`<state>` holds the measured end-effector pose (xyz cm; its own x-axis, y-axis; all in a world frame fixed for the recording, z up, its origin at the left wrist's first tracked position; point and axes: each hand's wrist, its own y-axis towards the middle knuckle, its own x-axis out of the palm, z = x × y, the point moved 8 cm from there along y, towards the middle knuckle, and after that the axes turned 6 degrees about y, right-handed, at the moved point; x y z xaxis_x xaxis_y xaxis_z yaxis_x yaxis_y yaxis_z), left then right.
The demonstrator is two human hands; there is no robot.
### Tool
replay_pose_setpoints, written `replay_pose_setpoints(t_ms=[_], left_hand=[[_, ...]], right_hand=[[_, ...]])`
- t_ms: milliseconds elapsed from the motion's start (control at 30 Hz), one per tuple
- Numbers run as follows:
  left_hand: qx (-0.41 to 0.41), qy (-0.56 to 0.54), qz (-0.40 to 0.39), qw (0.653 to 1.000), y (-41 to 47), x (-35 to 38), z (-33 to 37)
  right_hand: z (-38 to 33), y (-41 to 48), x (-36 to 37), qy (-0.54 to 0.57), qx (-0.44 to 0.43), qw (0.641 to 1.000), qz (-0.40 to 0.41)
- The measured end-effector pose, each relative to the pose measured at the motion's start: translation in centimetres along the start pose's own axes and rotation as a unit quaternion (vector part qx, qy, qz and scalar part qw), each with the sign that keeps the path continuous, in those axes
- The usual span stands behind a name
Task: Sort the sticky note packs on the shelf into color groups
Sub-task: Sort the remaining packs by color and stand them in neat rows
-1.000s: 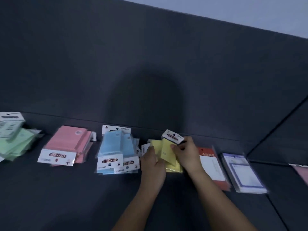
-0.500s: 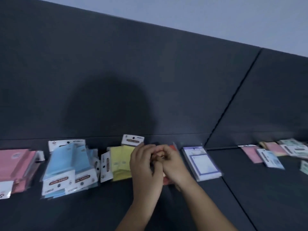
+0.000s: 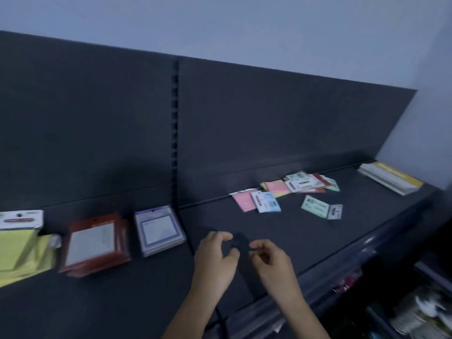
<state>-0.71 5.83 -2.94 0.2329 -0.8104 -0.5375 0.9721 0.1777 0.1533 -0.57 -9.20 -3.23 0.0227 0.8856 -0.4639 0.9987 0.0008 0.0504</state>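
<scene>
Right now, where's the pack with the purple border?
In the head view, the purple-bordered pack lies on the shelf left of centre. It is just right of the red pack, by the seam between the two shelf sections.

1. The shelf [image 3: 293, 231] is dark, matt and smooth; it looks like painted metal.
2. Its front rail [image 3: 367, 250] is glossier and catches a streak of light.
3. The back panel [image 3: 97, 130] has the same matt dark finish.
4. The red pack [image 3: 94, 243] and the purple-edged pack [image 3: 159, 232] are in clear, shiny plastic wrap.
5. The yellow pack [image 3: 19, 250] is matt paper, with a white card header [image 3: 20, 219].
6. The wall [image 3: 244, 28] is smooth, matt paint.
</scene>
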Motion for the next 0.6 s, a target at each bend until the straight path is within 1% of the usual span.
replay_pose_setpoints(t_ms=[167,267,500,600], left_hand=[[-0.016,-0.025,-0.046,0.998,-0.7,8.0,4.6],[-0.003,0.003,-0.063,0.998,-0.9,11.4,7.1],[0.026,0.048,-0.101,0.993,-0.1,17.0,11.6],[0.029,0.059,-0.102,0.993,1.3,18.7,12.1]], right_hand=[[5.6,-1.6,-11.1,-0.054,0.011,0.995,0.082],[7.4,-2.2,-15.9,-0.086,0.009,0.988,0.125],[9.5,-2.8,-20.5,-0.067,-0.013,0.985,0.155],[11.1,-2.4,-21.7,-0.070,-0.001,0.986,0.149]])
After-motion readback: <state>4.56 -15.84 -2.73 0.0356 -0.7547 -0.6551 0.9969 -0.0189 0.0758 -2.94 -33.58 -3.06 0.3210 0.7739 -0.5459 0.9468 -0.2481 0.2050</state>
